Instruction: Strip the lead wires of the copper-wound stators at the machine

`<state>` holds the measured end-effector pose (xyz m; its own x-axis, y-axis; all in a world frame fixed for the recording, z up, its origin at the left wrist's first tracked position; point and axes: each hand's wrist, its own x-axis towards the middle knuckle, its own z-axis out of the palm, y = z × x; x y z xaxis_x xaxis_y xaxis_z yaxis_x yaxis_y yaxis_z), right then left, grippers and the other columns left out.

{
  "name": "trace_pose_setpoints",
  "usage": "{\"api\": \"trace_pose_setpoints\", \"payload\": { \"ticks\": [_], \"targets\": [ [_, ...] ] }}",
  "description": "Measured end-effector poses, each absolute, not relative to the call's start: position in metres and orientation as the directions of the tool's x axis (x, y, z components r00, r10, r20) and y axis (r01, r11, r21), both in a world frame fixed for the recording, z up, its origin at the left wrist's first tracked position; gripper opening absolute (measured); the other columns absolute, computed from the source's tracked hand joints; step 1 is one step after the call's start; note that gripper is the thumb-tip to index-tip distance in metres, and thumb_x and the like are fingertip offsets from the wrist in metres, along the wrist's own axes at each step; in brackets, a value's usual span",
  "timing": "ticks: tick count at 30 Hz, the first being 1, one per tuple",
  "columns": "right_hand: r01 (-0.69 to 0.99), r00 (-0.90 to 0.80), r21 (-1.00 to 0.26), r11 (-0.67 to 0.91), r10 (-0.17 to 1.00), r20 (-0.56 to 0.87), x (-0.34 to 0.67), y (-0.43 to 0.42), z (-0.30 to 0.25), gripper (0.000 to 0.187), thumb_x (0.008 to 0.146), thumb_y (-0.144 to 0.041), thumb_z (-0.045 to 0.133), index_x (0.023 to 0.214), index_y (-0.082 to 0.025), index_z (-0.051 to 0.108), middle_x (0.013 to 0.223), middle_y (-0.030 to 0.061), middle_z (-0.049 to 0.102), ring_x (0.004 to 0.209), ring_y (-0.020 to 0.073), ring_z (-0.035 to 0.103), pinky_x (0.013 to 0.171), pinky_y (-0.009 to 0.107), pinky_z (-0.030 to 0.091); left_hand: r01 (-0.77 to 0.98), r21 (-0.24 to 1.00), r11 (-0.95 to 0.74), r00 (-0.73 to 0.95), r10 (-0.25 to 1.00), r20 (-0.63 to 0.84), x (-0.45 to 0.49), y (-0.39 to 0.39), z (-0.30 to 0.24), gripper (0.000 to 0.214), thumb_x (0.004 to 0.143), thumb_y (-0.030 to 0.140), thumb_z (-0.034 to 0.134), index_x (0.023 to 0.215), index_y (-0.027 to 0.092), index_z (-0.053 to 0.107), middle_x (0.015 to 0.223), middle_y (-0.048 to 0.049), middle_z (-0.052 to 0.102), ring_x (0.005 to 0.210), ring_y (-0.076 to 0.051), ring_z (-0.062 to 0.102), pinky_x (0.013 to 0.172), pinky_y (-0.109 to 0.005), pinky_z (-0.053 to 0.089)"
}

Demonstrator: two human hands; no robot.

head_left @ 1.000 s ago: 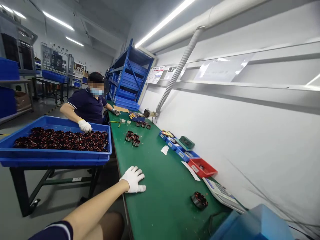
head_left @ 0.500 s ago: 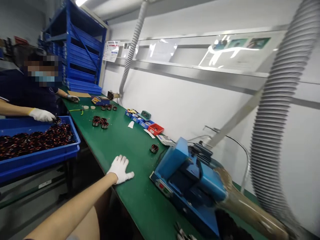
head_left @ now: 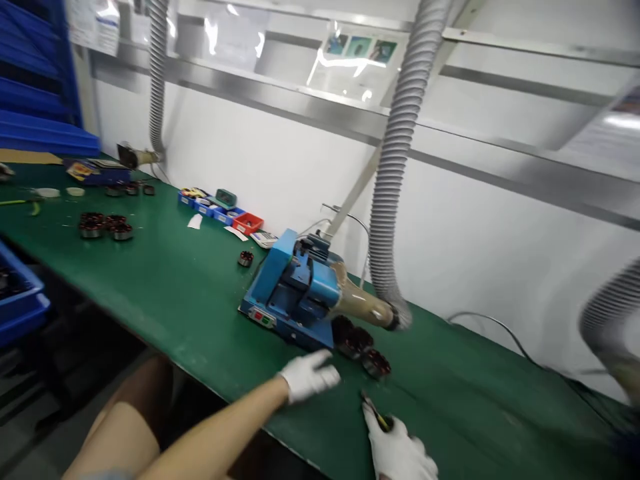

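My left hand [head_left: 309, 377], in a white glove, hangs over the green table just in front of the blue machine. Its fingers are stretched out and apart, and nothing shows in them. To its right, my gloved right hand [head_left: 401, 452] is closed around pliers [head_left: 383, 422] with a yellow-green and dark handle; their dark tip points up and left. Several dark wound stators with reddish copper, one of them the nearest stator [head_left: 376, 364], sit beyond both hands at the machine's right end. Slight blur hides the pliers' jaws.
The blue machine [head_left: 295, 293] has red and green buttons and a duct to a grey hose [head_left: 395, 167]. A single stator [head_left: 245, 259] stands left of it, near a red bin [head_left: 247, 223]. Blue trays [head_left: 20, 293] adjoin the table's left edge.
My view has swung right, so the co-worker is mostly out of sight. My left hand has left the tabletop left of the machine and moved right. My right hand, holding pliers, is now in view.
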<state>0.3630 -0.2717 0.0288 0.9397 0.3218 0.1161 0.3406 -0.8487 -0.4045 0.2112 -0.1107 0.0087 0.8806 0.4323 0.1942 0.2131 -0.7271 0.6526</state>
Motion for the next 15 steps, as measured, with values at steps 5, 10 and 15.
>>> {"api": "trace_pose_setpoints", "payload": {
  "ticks": [5,10,15],
  "targets": [
    [0.112,0.991,-0.654,-0.748,0.133,0.018,0.359,-0.278,0.025,0.045,0.058,-0.053,0.065,0.087,-0.02,0.059,0.106,0.0253,0.063,0.108,0.0489,0.054,0.087,0.058,0.04,0.256,0.677,-0.69,0.828,0.518,0.215,0.128,-0.046,-0.008,0.039,0.099,0.04,0.044,0.13,0.016,0.051,0.124,-0.0105,0.061,0.107,-0.023,0.062,0.092,-0.043,0.051],
    [-0.013,0.973,-0.946,-0.323,0.215,-0.086,0.301,-0.273,0.018,0.06,0.067,-0.059,0.049,0.112,-0.02,0.044,0.124,0.0179,0.055,0.112,0.0326,0.057,0.085,0.044,0.047,0.37,0.534,-0.761,0.786,0.563,0.257,0.053,-0.033,-0.018,0.04,0.093,0.044,0.044,0.119,0.021,0.064,0.133,-0.0076,0.058,0.131,-0.03,0.044,0.113,-0.049,0.028],
    [-0.149,0.777,-0.986,-0.073,0.608,-0.163,0.228,-0.23,-0.006,0.045,0.071,-0.066,0.056,0.078,-0.022,0.06,0.092,0.0125,0.072,0.085,0.0304,0.069,0.072,0.046,0.053,0.462,0.391,-0.796,0.741,0.589,0.323,0.042,-0.053,-0.032,0.044,0.092,0.043,0.045,0.123,0.018,0.063,0.136,-0.0119,0.055,0.132,-0.034,0.042,0.112,-0.054,0.027]
  ]
}}
